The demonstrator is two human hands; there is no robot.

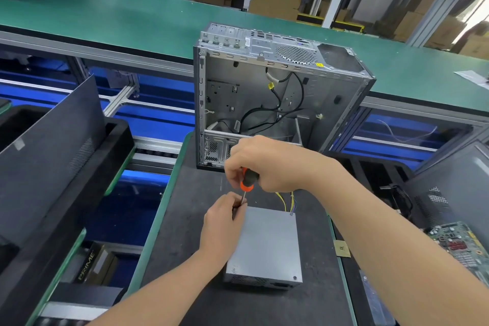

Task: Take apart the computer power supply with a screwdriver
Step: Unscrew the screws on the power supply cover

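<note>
The left hand (225, 219) pinches the bare shaft of the screwdriver (247, 180) just above its tip. Its fingers curl round the metal and steady it at the far left corner of the supply (267, 243). Those fingers hide the tip and whatever screw sits under it. Slightly higher and to the right, the right hand (267, 164) grips the orange-and-black handle, and the tool stands nearly upright with a small lean.

The supply lies flat on the dark mat (185, 219), close in front of the person, with its grey lid facing up and seated flush on the box. Yellow wires (284, 200) trail off its far edge beneath the right wrist. Behind it stands the case (277, 92), open-sided, with only loose cables inside.

The supply is already out of the case, so that part looks done, but the dismantling itself seems barely begun. The near left screw (234, 270), the far right screw (291, 214) and the near right screw (295, 277) all sit in the lid. The far left corner is the one in hand, and whether its screw is loose cannot be told. The remaining screws and lifting the lid are left to do. Far right, a board (460, 243) lies at the bench edge.
</note>
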